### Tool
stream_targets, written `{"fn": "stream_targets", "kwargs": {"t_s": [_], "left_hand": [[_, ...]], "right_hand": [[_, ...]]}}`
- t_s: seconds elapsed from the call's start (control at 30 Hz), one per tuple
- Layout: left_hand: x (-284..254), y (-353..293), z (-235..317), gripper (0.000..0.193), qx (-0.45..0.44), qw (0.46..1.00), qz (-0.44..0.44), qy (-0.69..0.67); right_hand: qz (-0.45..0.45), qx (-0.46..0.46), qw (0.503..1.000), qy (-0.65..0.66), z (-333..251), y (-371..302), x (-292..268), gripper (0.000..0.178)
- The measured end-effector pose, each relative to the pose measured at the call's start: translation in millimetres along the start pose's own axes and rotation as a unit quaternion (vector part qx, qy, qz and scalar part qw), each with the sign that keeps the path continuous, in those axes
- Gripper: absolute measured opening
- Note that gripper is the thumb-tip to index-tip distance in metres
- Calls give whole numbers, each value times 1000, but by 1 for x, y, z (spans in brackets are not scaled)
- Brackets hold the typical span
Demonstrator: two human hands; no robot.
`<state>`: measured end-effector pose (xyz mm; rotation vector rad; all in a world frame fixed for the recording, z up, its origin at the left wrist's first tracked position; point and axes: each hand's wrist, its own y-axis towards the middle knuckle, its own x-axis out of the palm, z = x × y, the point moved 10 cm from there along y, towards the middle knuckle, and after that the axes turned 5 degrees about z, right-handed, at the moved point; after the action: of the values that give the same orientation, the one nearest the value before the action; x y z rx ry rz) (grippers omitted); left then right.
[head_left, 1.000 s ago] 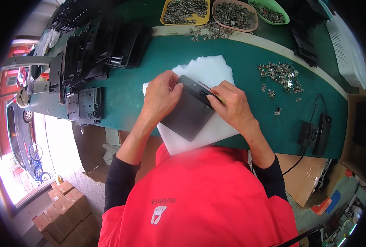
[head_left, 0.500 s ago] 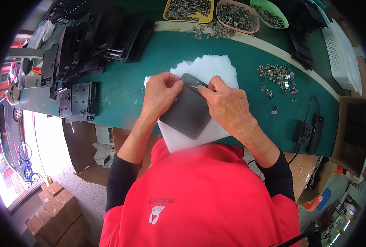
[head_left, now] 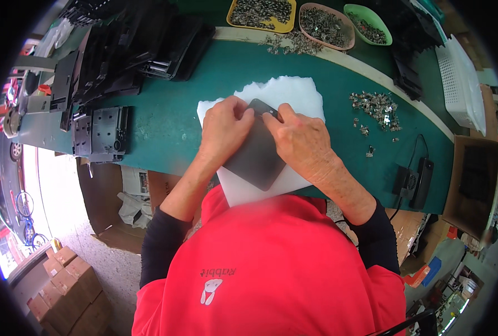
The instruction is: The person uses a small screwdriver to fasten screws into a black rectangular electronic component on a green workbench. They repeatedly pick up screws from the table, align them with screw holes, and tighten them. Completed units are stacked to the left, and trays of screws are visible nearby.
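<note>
Foam [head_left: 302, 95], white and ragged along its far edge, lies on the green table [head_left: 170, 123] in the head view, with a flat dark grey panel [head_left: 254, 162] slantwise on top. The left hand [head_left: 225, 127] is at the panel's upper left edge, its fingers curled, thumb and forefinger close together; the right hand [head_left: 305, 144] bends its fingers over the upper right edge. Whether either grasps anything, I cannot tell. Loose metal pieces [head_left: 379, 109] lie to the right, black plastic parts [head_left: 104, 130] to the left.
</note>
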<state>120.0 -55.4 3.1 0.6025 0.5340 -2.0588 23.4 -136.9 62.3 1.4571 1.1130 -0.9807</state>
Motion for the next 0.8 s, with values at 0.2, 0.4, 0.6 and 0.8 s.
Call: {"fn": "stream_targets", "kwargs": {"t_s": [0.2,0.4,0.6,0.8], "left_hand": [[4,-1,-13,16,9,992,-30,-124],[3,-2,-12,16,0,995,-20,-94],[3,-2,-12,17,5,996,-14,-93],[3,-2,-12,17,-3,995,-20,-96]], "right_hand": [[17,12,999,42,12,-13,-9,36],[63,-6,998,6,3,-15,-5,35],[27,-1,1000,15,0,-15,4,39],[26,6,1000,6,0,-16,4,39]]}}
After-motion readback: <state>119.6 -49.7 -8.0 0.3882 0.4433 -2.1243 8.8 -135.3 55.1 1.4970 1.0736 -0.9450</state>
